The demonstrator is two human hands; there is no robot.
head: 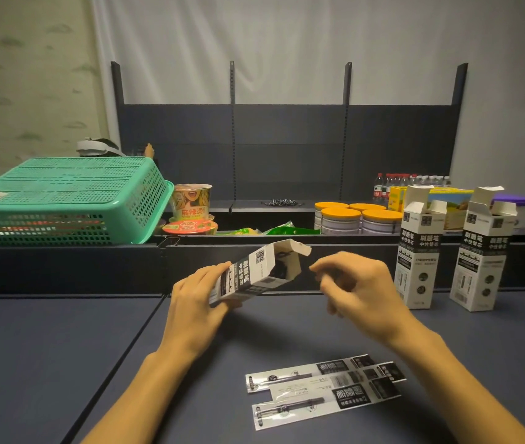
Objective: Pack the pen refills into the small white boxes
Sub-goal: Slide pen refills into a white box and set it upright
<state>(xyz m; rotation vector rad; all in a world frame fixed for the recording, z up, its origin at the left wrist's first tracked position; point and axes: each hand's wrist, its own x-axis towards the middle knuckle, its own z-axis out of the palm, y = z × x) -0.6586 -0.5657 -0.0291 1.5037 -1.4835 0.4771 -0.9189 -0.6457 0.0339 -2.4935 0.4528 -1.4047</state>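
3 pen refill packets (325, 387) in clear-and-black sleeves lie overlapping on the dark blue table (62, 363), nearest the viewer. Just beyond the packets, the left hand (195, 310) grips a small white box (256, 274) by its lower end, fingers curled round it, holding it tilted above the table with its open top flap pointing up and to the right. The right hand (355, 285) hovers just right of that box's open mouth, fingers loosely curled with thumb and fingertips close together; whether they pinch anything cannot be told. Right of the held box and slightly farther off, 2 more white boxes, one (419, 251) and another (480, 254) to its right, stand upright on the table with top flaps open. Beyond the held box runs a dark shelf ledge. Left of it sits an upturned green plastic basket (62, 200); behind it are instant noodle cups (192, 203), yellow-lidded tins (355, 217) and water bottles (395, 184).
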